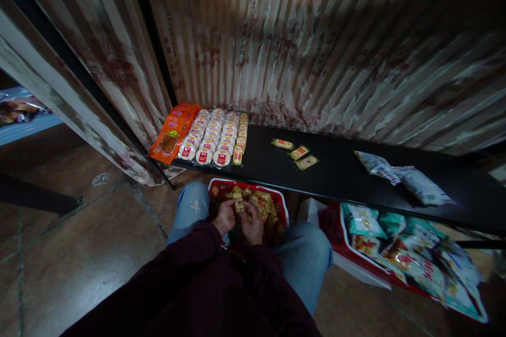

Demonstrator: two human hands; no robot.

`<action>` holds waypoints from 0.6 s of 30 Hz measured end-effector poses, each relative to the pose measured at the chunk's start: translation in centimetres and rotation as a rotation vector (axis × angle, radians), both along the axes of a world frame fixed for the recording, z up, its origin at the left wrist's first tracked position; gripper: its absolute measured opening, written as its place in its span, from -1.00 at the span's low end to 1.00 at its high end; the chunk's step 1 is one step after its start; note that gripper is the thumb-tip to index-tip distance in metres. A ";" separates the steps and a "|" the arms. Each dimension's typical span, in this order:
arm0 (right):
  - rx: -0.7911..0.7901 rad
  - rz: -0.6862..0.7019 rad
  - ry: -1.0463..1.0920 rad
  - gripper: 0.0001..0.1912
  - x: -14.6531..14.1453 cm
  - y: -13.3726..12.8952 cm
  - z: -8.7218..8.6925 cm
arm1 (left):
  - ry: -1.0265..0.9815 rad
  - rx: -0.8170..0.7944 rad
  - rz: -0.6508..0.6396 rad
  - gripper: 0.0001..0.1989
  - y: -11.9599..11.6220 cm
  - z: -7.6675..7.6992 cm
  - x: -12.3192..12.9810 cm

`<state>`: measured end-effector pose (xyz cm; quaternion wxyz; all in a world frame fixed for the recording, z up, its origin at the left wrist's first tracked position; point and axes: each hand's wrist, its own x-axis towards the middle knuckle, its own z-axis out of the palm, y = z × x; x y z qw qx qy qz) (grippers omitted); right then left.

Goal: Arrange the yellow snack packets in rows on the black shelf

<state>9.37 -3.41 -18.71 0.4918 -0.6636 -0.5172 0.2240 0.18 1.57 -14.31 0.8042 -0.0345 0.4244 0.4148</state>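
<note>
Between my knees stands a red basket (285, 212) with a white rim, filled with small yellow wrapped snacks (264, 201). Over it, my left hand (225, 216) and my right hand (252, 224) meet, fingers closed around one small wrapped snack (239, 204). The print on its wrapper is too small to read. On the black shelf (264, 163) ahead, rows of round white wrapped cakes (212, 139) end at a row of yellow wrapped snacks (240, 142). Farther right on the shelf, 3 yellow packets (299, 152) lie loose.
Orange snack bags (174, 131) lie at the shelf's left end, beside a black post (154, 37). Two pale bags (421, 184) rest toward its right. Below right, another red basket (336, 229) holds several green and white bags. A striped curtain (245, 37) hangs behind.
</note>
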 end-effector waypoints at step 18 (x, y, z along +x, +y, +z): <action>-0.164 -0.062 -0.103 -0.33 0.6 0.1 -1.0 | 0.198 0.134 0.084 -0.86 -0.5 -0.6 0.9</action>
